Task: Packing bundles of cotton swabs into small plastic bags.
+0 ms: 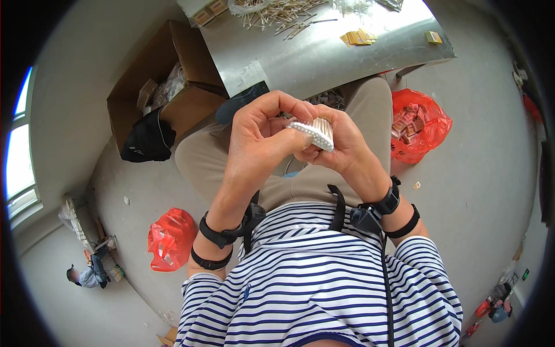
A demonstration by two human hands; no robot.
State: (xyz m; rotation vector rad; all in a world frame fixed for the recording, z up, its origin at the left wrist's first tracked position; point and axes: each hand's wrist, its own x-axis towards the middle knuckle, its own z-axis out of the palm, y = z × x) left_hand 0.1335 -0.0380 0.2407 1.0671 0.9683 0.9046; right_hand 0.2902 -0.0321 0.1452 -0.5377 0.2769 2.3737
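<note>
A tight bundle of cotton swabs (315,132) is held between my two hands above my lap, its white tips toward me. My left hand (254,136) is closed on the bundle's left side, with the thumb pressed along the white tips. On the other side, my right hand (348,139) wraps its fingers round the bundle and supports it. Parts of the fingers behind the swabs are hidden.
Ahead stands a metal table (272,58) with loose cotton swabs (277,13), yellow cards (358,38) and a small yellow box (433,37). A cardboard box (199,113) is at left. Red bags (439,130) flank me; the right one holds small packs. Another person (89,276) sits far left.
</note>
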